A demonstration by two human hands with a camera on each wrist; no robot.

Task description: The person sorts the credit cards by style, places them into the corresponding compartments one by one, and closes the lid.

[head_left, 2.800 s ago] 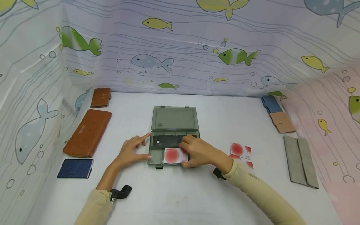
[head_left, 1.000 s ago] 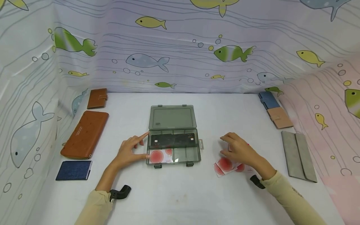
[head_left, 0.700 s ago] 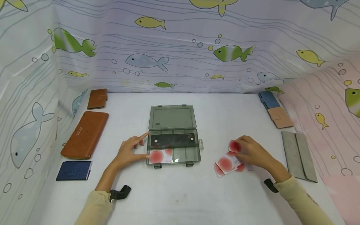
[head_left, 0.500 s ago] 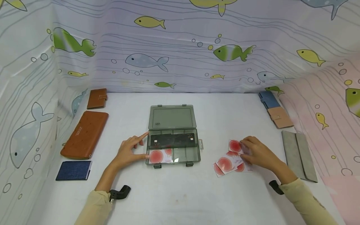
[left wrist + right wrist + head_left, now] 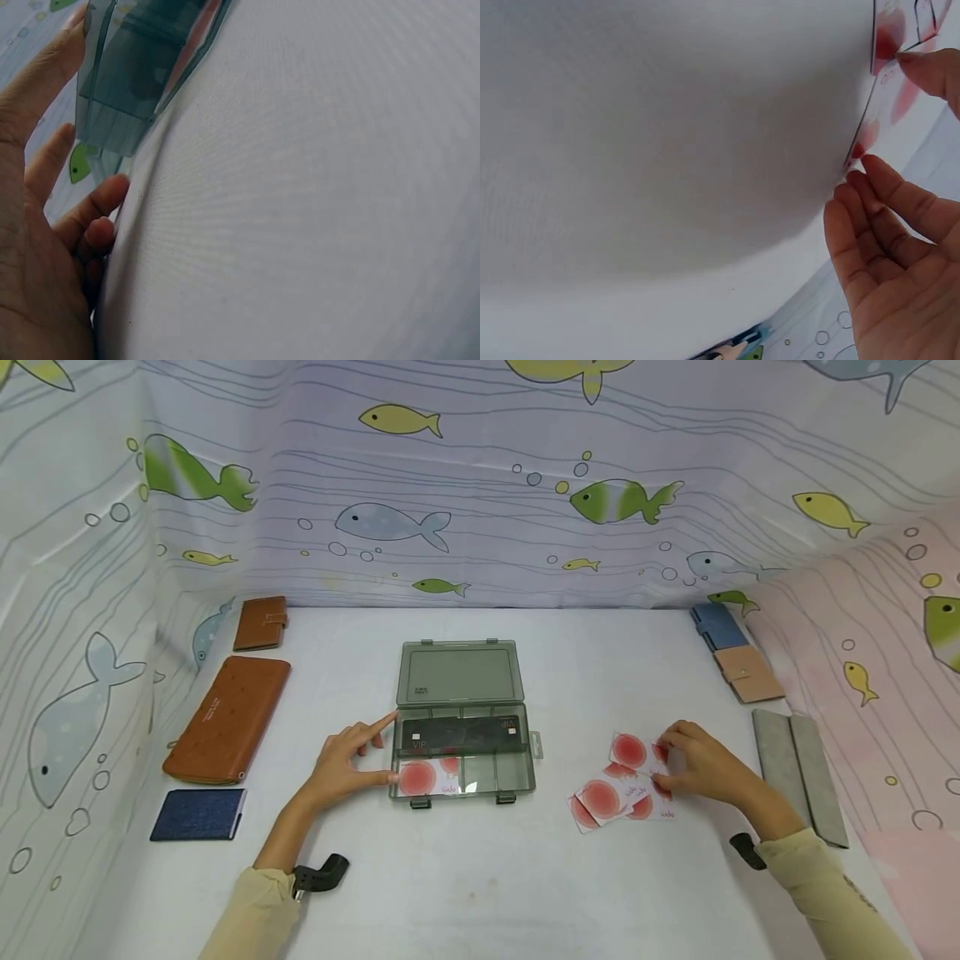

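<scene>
A translucent grey-green plastic box lies with its lid folded back. Black cards marked VIP fill its rear row, and a white card with red circles lies at its front left. My left hand touches the box's left side, index finger at the rear corner and thumb near the front, both extended. To the right are several white cards with red circles, overlapping. My right hand pinches the right end of the rearmost card; in the right wrist view its thumb and index finger are at the card's edges.
At the left lie a small brown wallet, a long brown zip wallet and a dark blue notebook. Along the right are a blue wallet, a tan wallet and a grey folding case, close behind my right hand.
My right hand has left the box, where it was setting a card, and gone to the loose cards. Its fingers slid right along the rearmost card, which shifted slightly. The left hand stays at the box.
</scene>
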